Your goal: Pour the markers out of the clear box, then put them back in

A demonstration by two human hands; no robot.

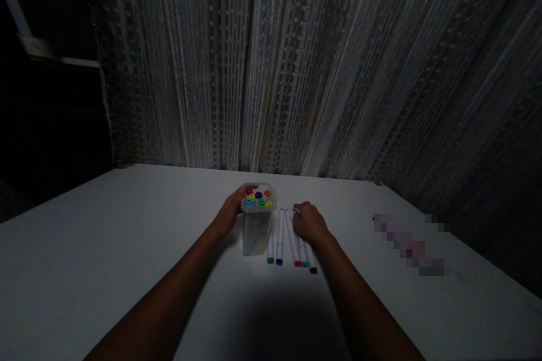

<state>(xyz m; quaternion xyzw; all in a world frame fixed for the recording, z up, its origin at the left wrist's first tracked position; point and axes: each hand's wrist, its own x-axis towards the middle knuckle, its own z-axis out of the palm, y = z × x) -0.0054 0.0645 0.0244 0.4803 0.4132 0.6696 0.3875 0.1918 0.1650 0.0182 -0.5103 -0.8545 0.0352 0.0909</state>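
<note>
A clear plastic marker box (256,225) stands upright on the white table (127,237), with several coloured marker caps showing at its top. My left hand (231,211) is wrapped round the box's left side near the rim. Several white markers (280,236) with coloured end caps lie side by side just right of the box. My right hand (310,221) rests on the rightmost of these markers, fingers curled down over them; whether it grips one is hidden.
A striped curtain (296,67) hangs behind the table's far edge. A blurred-out patch (410,243) lies on the table at the right. The room is dark at the left, with a pale frame (38,48) there.
</note>
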